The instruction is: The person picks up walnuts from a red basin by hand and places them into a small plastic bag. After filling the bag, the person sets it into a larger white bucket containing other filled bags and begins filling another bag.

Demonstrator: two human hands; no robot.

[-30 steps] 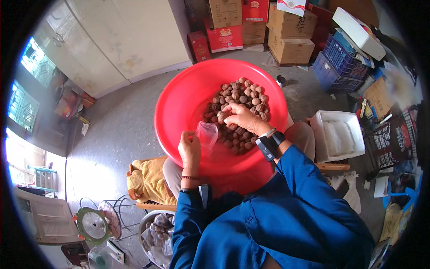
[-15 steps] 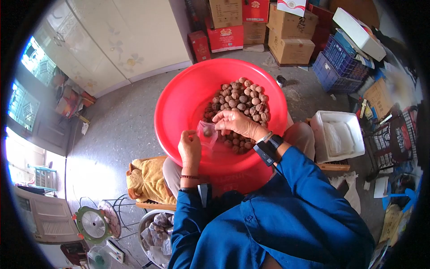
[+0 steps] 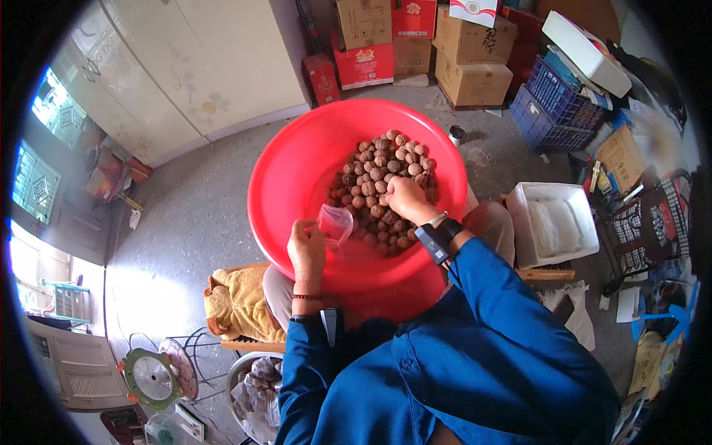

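Note:
A large red plastic basin [image 3: 285,178] stands before me, with a heap of brown walnuts [image 3: 377,174] on its right side. Pinched in my left hand [image 3: 306,248], over the basin's near left part, is a clear plastic bag [image 3: 337,224]. The bag's mouth gapes toward the walnuts; what lies in its lower part is hard to make out. My right hand [image 3: 410,200] reaches into the heap from the right, its fingers closed on a walnut at the heap's middle. The hand partly hides that walnut.
A white foam box [image 3: 523,230] with clear plastic inside sits at right. Stacked cartons [image 3: 475,83] and blue crates [image 3: 545,111] stand beyond the basin. At lower left are a yellow cloth [image 3: 241,300] and a metal bowl [image 3: 236,371] holding bagged items.
My right hand has left the bag's mouth and moved right, onto the walnuts. My left hand still holds the bag, whose mouth now tilts toward the heap. The whole view has shifted slightly.

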